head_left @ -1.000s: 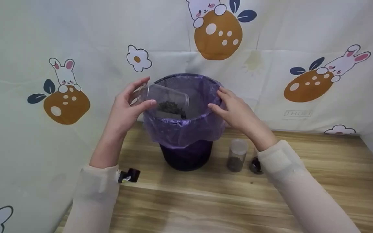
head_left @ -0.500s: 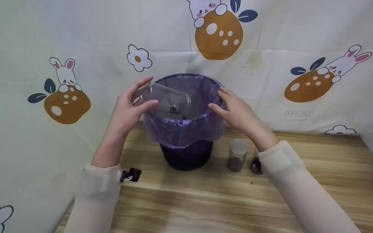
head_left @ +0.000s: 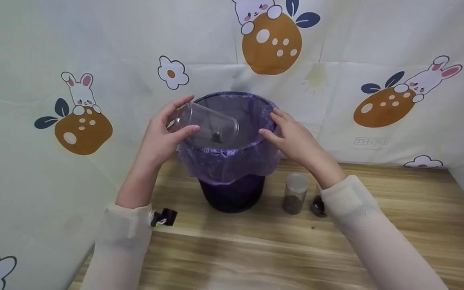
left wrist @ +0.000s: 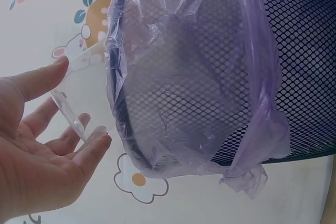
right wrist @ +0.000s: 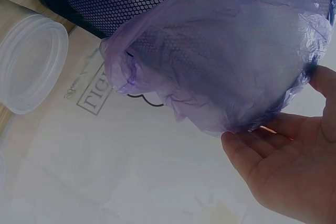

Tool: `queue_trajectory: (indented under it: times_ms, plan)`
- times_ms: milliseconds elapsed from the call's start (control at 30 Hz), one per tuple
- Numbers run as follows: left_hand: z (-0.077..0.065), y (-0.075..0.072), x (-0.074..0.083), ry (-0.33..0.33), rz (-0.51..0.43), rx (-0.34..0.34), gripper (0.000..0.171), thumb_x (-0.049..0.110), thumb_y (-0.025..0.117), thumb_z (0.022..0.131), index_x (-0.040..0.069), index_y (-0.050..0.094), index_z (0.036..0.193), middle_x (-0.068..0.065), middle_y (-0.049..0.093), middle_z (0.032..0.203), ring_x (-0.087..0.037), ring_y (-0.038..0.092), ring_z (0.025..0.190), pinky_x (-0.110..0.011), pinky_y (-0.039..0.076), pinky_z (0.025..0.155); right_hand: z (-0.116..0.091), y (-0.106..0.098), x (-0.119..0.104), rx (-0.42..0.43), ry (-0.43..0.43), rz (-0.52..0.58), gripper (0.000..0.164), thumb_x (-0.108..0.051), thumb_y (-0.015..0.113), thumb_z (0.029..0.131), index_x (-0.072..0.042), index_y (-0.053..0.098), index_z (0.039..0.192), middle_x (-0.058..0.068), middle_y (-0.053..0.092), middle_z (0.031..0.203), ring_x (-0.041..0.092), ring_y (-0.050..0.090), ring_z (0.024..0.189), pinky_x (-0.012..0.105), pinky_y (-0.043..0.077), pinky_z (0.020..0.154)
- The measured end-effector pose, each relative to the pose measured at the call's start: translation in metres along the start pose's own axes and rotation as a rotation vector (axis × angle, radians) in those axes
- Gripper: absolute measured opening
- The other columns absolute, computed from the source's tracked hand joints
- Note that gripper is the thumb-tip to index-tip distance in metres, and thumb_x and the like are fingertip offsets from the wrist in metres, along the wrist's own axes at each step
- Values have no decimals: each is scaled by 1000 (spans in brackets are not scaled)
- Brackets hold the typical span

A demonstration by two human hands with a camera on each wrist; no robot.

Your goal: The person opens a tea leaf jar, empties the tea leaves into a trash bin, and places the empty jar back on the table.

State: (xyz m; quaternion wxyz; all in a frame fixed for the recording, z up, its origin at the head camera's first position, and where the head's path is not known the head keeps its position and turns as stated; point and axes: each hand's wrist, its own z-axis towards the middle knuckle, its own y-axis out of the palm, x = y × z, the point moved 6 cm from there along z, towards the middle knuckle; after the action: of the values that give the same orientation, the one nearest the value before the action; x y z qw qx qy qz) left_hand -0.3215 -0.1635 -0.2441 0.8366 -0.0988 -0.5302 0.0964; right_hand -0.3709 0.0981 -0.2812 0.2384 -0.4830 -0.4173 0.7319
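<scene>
My left hand (head_left: 157,139) grips a clear plastic jar (head_left: 210,121) by its base end, thumb on the near side. The jar is tipped with its mouth end down inside the rim of a black mesh trash can (head_left: 232,193). A small dark clump of crumbly, leaf-like bits (head_left: 216,137) shows at the jar's lower end. A purple plastic bag (head_left: 224,165) lines the trash can and folds over its rim. My right hand (head_left: 294,135) holds the can's right rim through the bag, fingers outside and thumb on the near side, as in the right wrist view (right wrist: 294,156).
Right of the can stands a lidded clear jar (head_left: 295,193) with dark contents. Another jar with dark contents (head_left: 319,205) is partly hidden by my right sleeve. A dark speck (head_left: 313,227) lies on the wooden table (head_left: 256,253). A patterned sheet (head_left: 212,40) hangs close behind the can.
Most of the dark leafy bits have left the tipped jar, leaving a small clump. My left hand and the jar have shifted slightly right. My right hand stays on the rim.
</scene>
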Motion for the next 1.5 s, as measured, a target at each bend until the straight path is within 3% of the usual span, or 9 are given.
queue_trajectory:
  times_ms: [233, 500, 733, 1067, 1500]
  plan:
    - [3, 3, 8, 11, 88, -13, 63, -1, 72, 87, 7, 50, 145, -10, 47, 151, -24, 45, 138, -42, 38, 117, -1, 0, 0, -5, 3, 5, 70, -41, 49, 104, 6, 30, 152, 19, 23, 164, 37, 24, 151, 49, 23, 125]
    - [7, 2, 19, 43, 252, -47, 61, 5, 72, 89, 14, 52, 145, -7, 44, 155, -22, 34, 147, -45, 27, 123, -1, 0, 0, 0, 2, 10, 70, -41, 50, 103, 6, 30, 152, 19, 24, 164, 37, 25, 151, 49, 23, 125]
    - [7, 6, 23, 81, 338, -96, 60, 2, 71, 89, 15, 52, 145, -7, 40, 157, -23, 33, 148, -48, 31, 121, -1, 0, 0, 1, 2, 12, 71, -41, 50, 103, 6, 31, 152, 19, 24, 164, 37, 26, 151, 48, 23, 125]
    - [7, 10, 24, 131, 375, -96, 60, 1, 72, 88, 14, 54, 144, -7, 41, 156, -24, 32, 149, -48, 27, 122, -1, 0, 1, -4, 6, 11, 71, -42, 49, 103, 6, 30, 152, 18, 23, 165, 36, 24, 152, 48, 23, 125]
    - [3, 7, 21, 180, 310, -28, 59, -1, 73, 86, 13, 57, 140, -6, 44, 152, -22, 39, 143, -48, 34, 119, -1, 0, 0, -9, 7, 4, 70, -41, 49, 104, 5, 29, 153, 19, 22, 165, 37, 23, 152, 49, 22, 125]
